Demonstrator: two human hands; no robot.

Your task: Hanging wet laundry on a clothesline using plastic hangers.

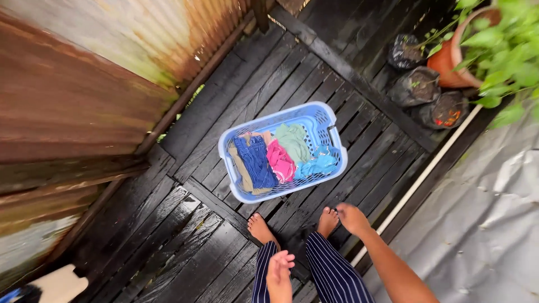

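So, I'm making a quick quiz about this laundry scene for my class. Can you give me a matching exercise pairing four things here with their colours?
Things:
1. laundry basket
2. flower pot
3. trousers
4. garment in the middle of the basket

Colours:
A. pink
B. terracotta orange
C. light blue
D. dark with thin pale stripes

Pairs: 1-C, 2-B, 3-D, 4-A
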